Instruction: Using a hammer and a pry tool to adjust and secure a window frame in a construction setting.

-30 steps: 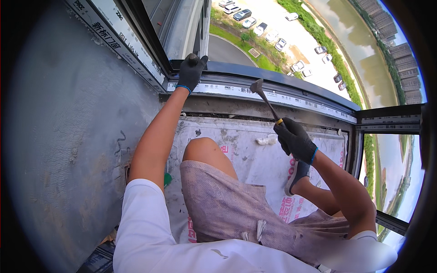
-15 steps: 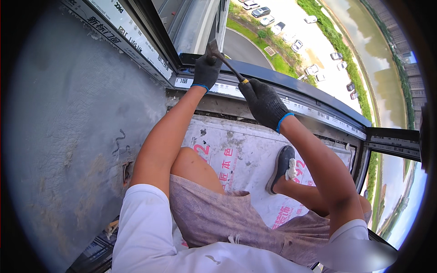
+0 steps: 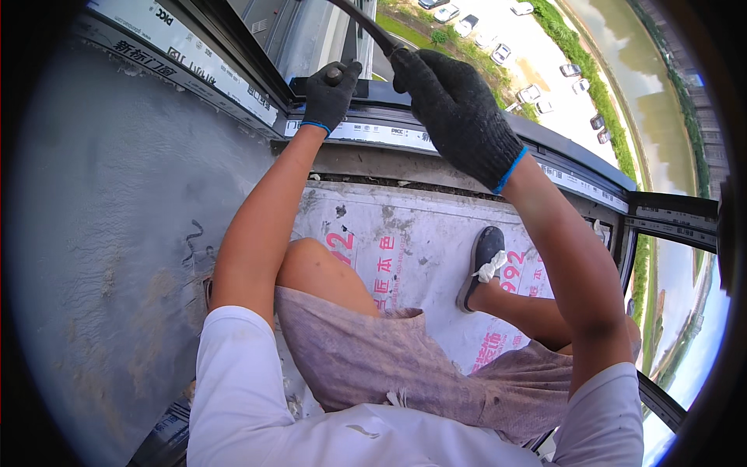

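My right hand (image 3: 459, 113), in a black glove with a blue cuff, is closed round the handle of a hammer (image 3: 364, 23). The shaft slants up to the left, and the hammer's head lies beyond the top edge. My left hand (image 3: 330, 95), gloved alike, is closed at the corner of the dark window frame (image 3: 405, 95). From its fist sticks the round dark end of a hand tool (image 3: 334, 76), pointing up toward me. The fist covers most of that tool, so its kind cannot be made out.
A grey plastered wall (image 3: 117, 202) rises at left, below a frame rail with printed film (image 3: 194, 62). White printed sheeting (image 3: 420, 233) covers the floor, where my dark shoe (image 3: 488, 253) rests. Beyond the frame is a long drop to parked cars (image 3: 529, 93) and a river.
My right hand has lifted the hammer up, away from my left fist, where its head was before. My left hand stays at the frame corner; the whole view has shifted slightly.
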Tool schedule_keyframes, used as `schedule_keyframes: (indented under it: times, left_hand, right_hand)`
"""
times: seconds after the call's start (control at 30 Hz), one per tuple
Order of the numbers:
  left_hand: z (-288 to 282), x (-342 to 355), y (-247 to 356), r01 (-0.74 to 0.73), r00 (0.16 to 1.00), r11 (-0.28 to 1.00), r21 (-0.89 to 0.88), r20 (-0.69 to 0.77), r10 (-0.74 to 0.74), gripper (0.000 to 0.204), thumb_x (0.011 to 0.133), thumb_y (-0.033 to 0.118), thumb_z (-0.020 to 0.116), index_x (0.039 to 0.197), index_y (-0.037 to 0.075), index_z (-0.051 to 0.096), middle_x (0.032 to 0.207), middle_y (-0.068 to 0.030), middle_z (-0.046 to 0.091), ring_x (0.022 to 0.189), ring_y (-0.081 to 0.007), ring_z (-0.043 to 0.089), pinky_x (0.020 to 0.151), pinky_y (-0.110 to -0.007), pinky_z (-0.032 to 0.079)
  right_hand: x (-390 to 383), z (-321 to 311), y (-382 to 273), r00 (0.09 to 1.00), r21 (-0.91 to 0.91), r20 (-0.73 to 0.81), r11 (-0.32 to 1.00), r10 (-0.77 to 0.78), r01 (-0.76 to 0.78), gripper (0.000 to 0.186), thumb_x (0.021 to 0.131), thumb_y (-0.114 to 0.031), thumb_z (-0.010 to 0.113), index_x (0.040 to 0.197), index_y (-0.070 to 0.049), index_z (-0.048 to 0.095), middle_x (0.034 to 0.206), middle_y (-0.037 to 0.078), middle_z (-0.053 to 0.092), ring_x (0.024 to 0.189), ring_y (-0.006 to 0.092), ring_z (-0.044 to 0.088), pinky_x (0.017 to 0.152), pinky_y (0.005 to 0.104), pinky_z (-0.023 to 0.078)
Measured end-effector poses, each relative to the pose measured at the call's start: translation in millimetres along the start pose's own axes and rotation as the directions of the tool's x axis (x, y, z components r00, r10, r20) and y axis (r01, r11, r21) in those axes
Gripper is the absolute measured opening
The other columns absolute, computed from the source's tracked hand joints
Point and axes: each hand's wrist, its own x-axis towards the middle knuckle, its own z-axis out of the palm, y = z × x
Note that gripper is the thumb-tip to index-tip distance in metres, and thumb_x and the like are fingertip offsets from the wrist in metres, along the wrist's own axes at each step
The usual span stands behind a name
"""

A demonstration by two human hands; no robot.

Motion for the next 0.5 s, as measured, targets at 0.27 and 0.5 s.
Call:
schedule_keyframes:
  times: [0.27,0.5]
  left_hand:
    - [13,2,6,-0.037,0.999,0.996,0.079,-0.023,0.038,0.026,0.092,0.020,0.074,0.075,0.004,0.064,0.064,0.0035,0.055,0.062,-0.0065,0.047,0.061,-0.027,0.044]
    - [3,2,3,-0.055,0.998,0.993,0.106,0.028,0.052,0.023,0.093,0.022,0.074,0.081,0.004,0.066,0.068,-0.0010,0.065,0.059,-0.0087,0.060,0.057,-0.026,0.048]
  right_hand:
    - [-4,22,53,0.946,-0.291,0.227,0.943,0.231,-0.161,0.053,0.107,-0.042,0.042,0.098,0.006,0.063,0.084,0.031,0.064,0.082,0.0461,0.064,0.075,0.0530,0.049]
    - [-8,10,25,0.883,-0.154,-0.192,0.902,-0.427,0.403,0.041,0.107,-0.032,0.046,0.107,0.004,0.065,0.083,0.028,0.065,0.076,0.0395,0.065,0.070,0.0479,0.050]
